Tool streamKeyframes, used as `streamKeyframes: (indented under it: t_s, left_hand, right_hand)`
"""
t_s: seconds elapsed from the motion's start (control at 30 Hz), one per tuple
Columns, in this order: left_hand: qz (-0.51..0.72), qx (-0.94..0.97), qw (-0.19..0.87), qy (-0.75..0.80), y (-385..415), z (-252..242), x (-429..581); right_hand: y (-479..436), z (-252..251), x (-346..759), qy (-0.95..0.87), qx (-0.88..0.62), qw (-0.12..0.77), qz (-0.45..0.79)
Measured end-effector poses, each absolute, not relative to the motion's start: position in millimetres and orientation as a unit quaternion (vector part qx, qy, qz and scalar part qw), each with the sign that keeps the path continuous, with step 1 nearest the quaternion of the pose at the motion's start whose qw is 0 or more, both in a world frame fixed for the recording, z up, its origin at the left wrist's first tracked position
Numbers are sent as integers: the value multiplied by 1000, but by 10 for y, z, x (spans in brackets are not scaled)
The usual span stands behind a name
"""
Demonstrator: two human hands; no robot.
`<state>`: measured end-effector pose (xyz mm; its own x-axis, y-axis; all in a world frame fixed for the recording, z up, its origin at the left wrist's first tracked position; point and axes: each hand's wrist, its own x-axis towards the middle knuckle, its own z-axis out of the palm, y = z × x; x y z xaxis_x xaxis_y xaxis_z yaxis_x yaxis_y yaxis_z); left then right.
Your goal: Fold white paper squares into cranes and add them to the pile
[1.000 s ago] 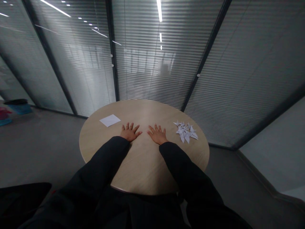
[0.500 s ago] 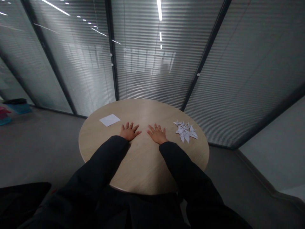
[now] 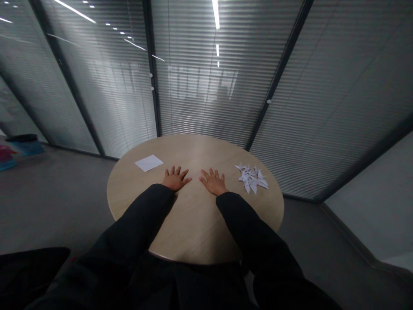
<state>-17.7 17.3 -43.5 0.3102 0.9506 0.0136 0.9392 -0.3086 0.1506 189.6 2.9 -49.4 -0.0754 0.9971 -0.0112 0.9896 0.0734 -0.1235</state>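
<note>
My left hand (image 3: pixel 176 179) lies flat on the round wooden table (image 3: pixel 193 228), palm down with its fingers spread. Beside it, a short gap away, my right hand (image 3: pixel 213 182) rests the same way, open and holding nothing. Beyond my left hand, towards the table's left edge, is a white sheet of paper (image 3: pixel 149 163). To the right of my right hand, and apart from it, sits a pile of several folded white paper cranes (image 3: pixel 252 177).
A glass partition with blinds (image 3: pixel 206 107) stands right behind the table. On the floor at the far left are a blue bin with a dark rim (image 3: pixel 29 146) and a pink and blue object (image 3: pixel 6 158). Something black (image 3: pixel 32 271) is at the lower left.
</note>
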Motion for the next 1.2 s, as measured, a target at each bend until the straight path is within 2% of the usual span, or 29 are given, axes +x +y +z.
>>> streamKeyframes:
  t_s: [1.2]
  left_hand:
    - [48,806,49,589,147,-416,-168]
  right_hand:
    - [58,-521,1903,-731,-679,39,58]
